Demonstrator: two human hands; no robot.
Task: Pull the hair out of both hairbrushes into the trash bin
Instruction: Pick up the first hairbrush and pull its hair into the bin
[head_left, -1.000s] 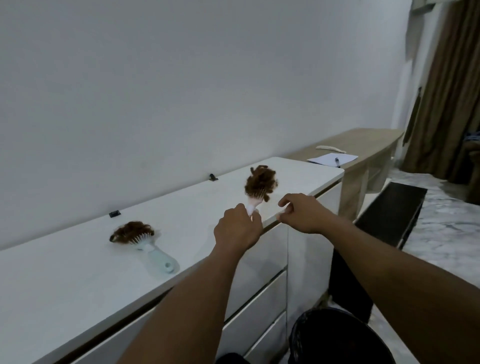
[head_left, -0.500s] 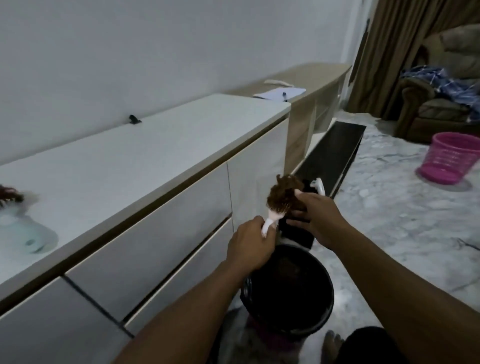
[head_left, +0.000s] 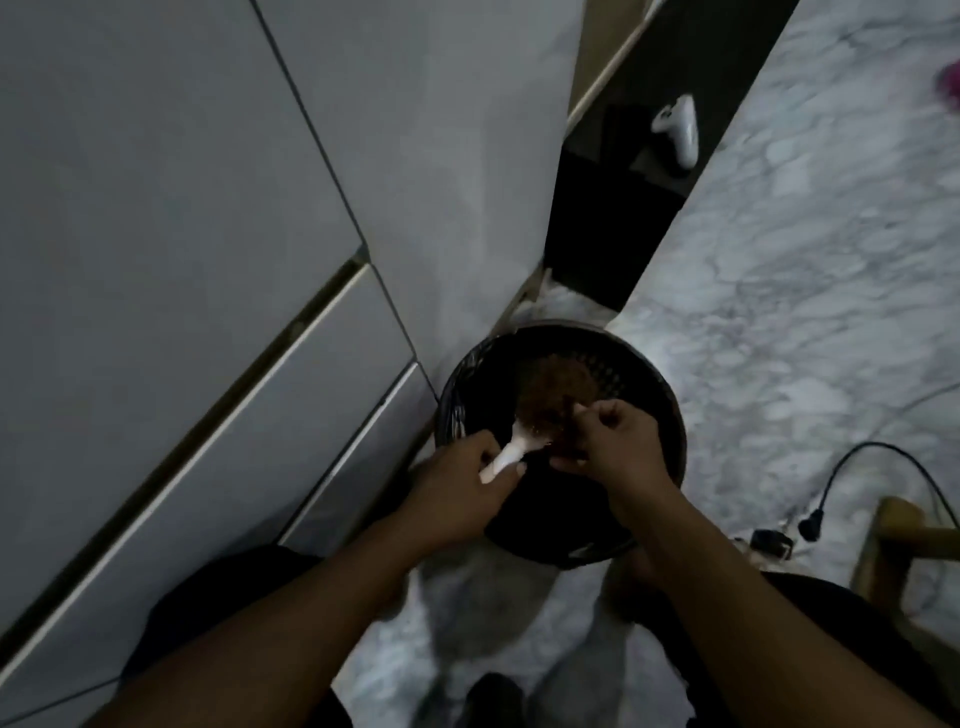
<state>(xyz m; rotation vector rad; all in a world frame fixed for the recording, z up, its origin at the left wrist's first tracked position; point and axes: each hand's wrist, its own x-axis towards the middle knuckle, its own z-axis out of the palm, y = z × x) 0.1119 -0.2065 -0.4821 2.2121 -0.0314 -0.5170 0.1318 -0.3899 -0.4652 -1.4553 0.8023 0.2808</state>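
Note:
A round black trash bin (head_left: 670, 415) stands on the marble floor beside the white drawer unit. Over its opening I hold a white hairbrush (head_left: 511, 454) matted with brown hair (head_left: 550, 397). My left hand (head_left: 462, 486) is closed around the brush handle. My right hand (head_left: 615, 441) pinches the hair at the brush head, fingers curled into the clump. The second hairbrush is out of view.
White drawer fronts (head_left: 208, 260) fill the left side. A black low bench (head_left: 644, 156) with a white object (head_left: 680, 130) on it lies beyond the bin. A black cable and plug (head_left: 810, 525) and a wooden leg (head_left: 904, 540) sit at the right.
The brush came off the countertop and down over the bin. My view tilted from the counter to straight down. My right hand closed onto the hair.

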